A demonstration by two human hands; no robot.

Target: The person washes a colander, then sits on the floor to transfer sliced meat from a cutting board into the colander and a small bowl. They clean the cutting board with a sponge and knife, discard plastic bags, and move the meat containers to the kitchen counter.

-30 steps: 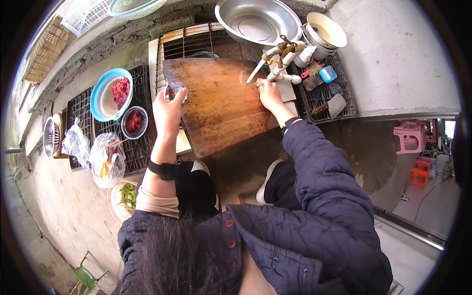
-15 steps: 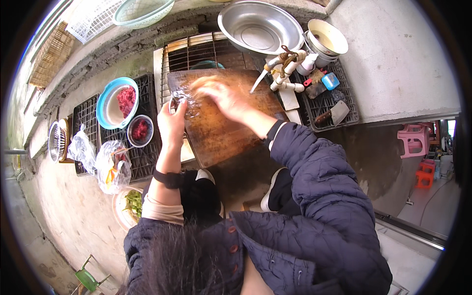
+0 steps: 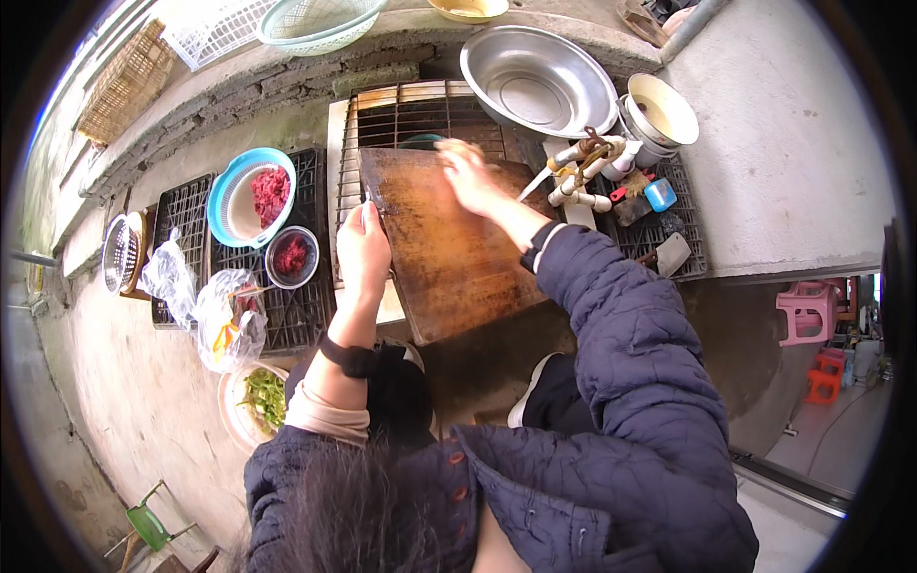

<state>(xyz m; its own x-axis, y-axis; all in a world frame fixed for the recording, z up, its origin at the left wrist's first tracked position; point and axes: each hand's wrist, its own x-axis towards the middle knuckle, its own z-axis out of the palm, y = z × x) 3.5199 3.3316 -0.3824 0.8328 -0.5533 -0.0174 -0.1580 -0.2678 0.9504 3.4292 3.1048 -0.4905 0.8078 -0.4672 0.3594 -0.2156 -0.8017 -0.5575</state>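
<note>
A large brown wooden chopping board [image 3: 449, 248] lies tilted over a metal rack, its surface dark and wet-looking in places. My left hand [image 3: 364, 246] is closed around the board's left edge, thumb on top. Over the far part of the board, my right hand [image 3: 470, 179] is stretched out with its fingers smeared by motion; nothing shows in it. Right of the board stands a white pipe tap [image 3: 583, 181] with a pale spout pointing at the board. A cleaver [image 3: 672, 256] rests farther right, its handle partly covered by my sleeve.
Left, on black crates, are a blue basin [image 3: 221, 205] of red meat, a small metal bowl [image 3: 308, 277] and plastic bags [image 3: 229, 315]. A bowl of green vegetables [image 3: 239, 420] sits below. A steel basin [image 3: 516, 57] and white bowls [image 3: 683, 105] stand at the back.
My right hand has moved from the board's far left part toward its far edge, to the right. My left hand keeps its hold on the left edge. The whole view has shifted slightly.
</note>
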